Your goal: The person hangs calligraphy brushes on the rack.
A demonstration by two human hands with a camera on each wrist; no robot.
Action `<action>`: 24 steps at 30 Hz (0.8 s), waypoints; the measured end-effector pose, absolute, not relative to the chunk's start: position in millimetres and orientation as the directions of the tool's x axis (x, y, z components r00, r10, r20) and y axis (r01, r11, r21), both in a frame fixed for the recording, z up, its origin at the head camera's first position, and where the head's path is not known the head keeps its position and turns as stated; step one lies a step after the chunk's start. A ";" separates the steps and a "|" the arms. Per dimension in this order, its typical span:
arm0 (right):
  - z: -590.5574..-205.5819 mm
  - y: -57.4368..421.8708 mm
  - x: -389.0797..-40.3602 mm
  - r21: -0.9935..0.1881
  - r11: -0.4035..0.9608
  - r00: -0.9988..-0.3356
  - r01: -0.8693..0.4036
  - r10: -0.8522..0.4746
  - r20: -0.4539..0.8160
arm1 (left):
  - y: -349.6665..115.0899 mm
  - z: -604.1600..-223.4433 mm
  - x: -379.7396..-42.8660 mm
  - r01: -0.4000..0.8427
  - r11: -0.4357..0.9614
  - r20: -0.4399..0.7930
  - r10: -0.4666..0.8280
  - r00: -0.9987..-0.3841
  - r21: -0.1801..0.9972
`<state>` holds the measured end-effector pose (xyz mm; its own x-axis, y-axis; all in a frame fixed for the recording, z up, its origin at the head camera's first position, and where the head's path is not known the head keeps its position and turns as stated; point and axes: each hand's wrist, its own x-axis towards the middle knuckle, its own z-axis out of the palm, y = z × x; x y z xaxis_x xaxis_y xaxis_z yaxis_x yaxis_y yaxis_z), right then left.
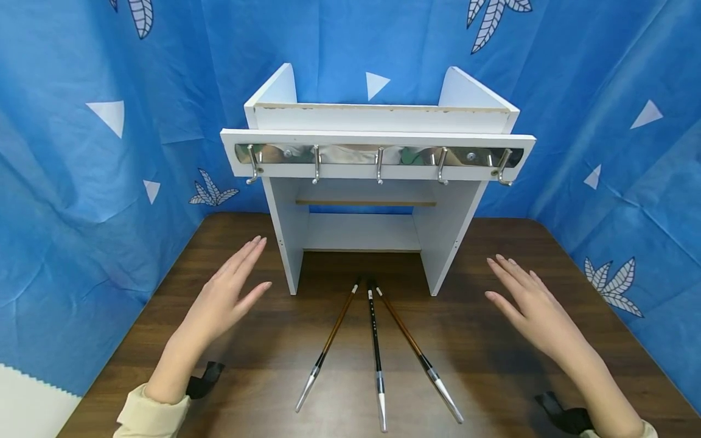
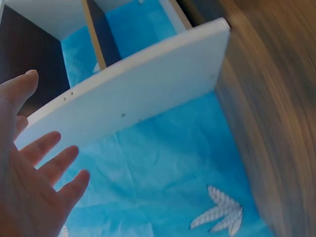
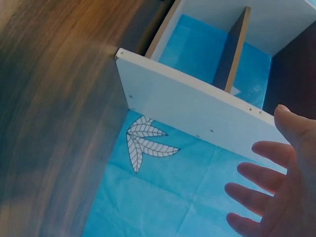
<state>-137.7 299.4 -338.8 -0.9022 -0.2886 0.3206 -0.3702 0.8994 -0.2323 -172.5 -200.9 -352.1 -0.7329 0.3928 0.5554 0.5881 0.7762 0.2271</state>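
My left hand (image 1: 221, 298) is held above the table on the left, fingers straight and thumb apart, holding nothing. On the right, my right hand (image 1: 533, 307) mirrors it, also bare and spread. Between them three paintbrushes lie fanned out on the wood: a brown-handled brush (image 1: 335, 331) at left, a black-handled brush (image 1: 375, 337) in the middle and another brown-handled brush (image 1: 408, 333) at right. Their white bristles point toward me, and the handle ends come together near the shelf. Each wrist view shows the fingers extended before a side panel of the white shelf (image 2: 143, 94).
At the back of the brown table (image 1: 263, 377) stands the white shelf unit, its front rail (image 1: 350, 172) carrying several metal hooks (image 1: 380, 164). A blue cloth (image 1: 181, 73) with leaf and triangle prints hangs behind and at both sides. Black straps (image 1: 204, 380) circle the wrists.
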 end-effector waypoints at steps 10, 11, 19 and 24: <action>-347.7 285.3 -141.4 -0.285 0.883 -0.908 -0.373 -0.283 0.310 | -181.1 -350.9 -187.1 0.653 0.519 0.596 0.302 -0.744 0.552; -349.1 283.6 -142.0 -0.286 0.880 -0.905 -0.378 -0.286 0.315 | -178.6 -349.3 -186.5 0.656 0.501 0.600 0.297 -0.743 0.564; -360.0 270.7 -147.0 -0.305 0.857 -0.890 -0.415 -0.312 0.333 | -161.0 -335.3 -175.3 0.656 0.419 0.610 0.257 -0.749 0.628; -365.3 264.3 -149.5 -0.317 0.848 -0.889 -0.425 -0.325 0.323 | -157.7 -335.3 -175.7 0.632 0.381 0.593 0.230 -0.772 0.675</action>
<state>-149.5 264.3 -365.3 -0.8889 -0.3246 0.3231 -0.4249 0.8477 -0.3174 -175.7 -157.7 -335.3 -0.7720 0.2296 0.5927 0.6317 0.3813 0.6750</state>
